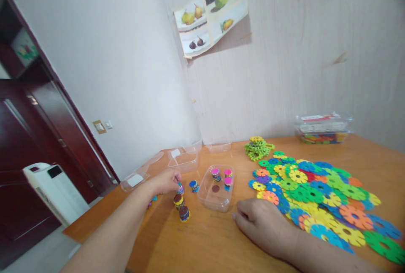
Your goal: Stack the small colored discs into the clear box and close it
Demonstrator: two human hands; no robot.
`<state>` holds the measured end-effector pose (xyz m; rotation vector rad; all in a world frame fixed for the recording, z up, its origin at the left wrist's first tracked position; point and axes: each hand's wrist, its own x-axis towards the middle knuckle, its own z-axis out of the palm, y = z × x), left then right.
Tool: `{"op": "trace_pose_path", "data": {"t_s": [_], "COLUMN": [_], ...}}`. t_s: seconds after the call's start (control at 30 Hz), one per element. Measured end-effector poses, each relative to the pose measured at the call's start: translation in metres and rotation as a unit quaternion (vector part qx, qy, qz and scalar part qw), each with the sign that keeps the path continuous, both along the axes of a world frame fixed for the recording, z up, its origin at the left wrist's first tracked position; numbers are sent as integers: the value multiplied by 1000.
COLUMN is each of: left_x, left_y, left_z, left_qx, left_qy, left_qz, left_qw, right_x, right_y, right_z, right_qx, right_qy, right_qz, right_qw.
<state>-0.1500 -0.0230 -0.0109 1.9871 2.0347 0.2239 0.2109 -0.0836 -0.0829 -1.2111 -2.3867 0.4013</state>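
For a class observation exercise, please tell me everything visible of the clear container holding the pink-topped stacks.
The clear container is a shallow, see-through tray, apparently plastic, with rounded corners. It sits upright and open-topped on the table, between the left hand and the right hand, apparently touched by neither. Inside stand three pink-topped stacks of small discs, with a brown disc near them.
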Motion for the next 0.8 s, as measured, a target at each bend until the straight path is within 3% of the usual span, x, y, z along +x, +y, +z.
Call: {"op": "trace_pose_path", "data": {"t_s": [0.2, 0.4, 0.53, 0.67, 0.8], "left_x": [13, 71, 113, 138, 151], "left_y": [-9, -10, -2, 5, 4], "left_z": [22, 45, 43, 32, 24], "left_qx": [27, 84, 107, 81, 73], "left_qy": [23, 32, 88, 150, 219], "left_qz": [-7, -103, -176, -250, -261], "left_qw": [999, 991, 975, 953, 937], "right_x": [1, -1, 0, 0, 0], "right_y": [1, 0, 1, 3, 2], "right_z": [-2, -2, -2, -8, -10], "right_qx": [12, 9, 7, 12, 17], "right_qy": [2, -2, -6, 6, 7], "right_qz": [0, -3, -4, -1, -4], "right_qw": [1000, 1000, 1000, 1000, 1000]}}
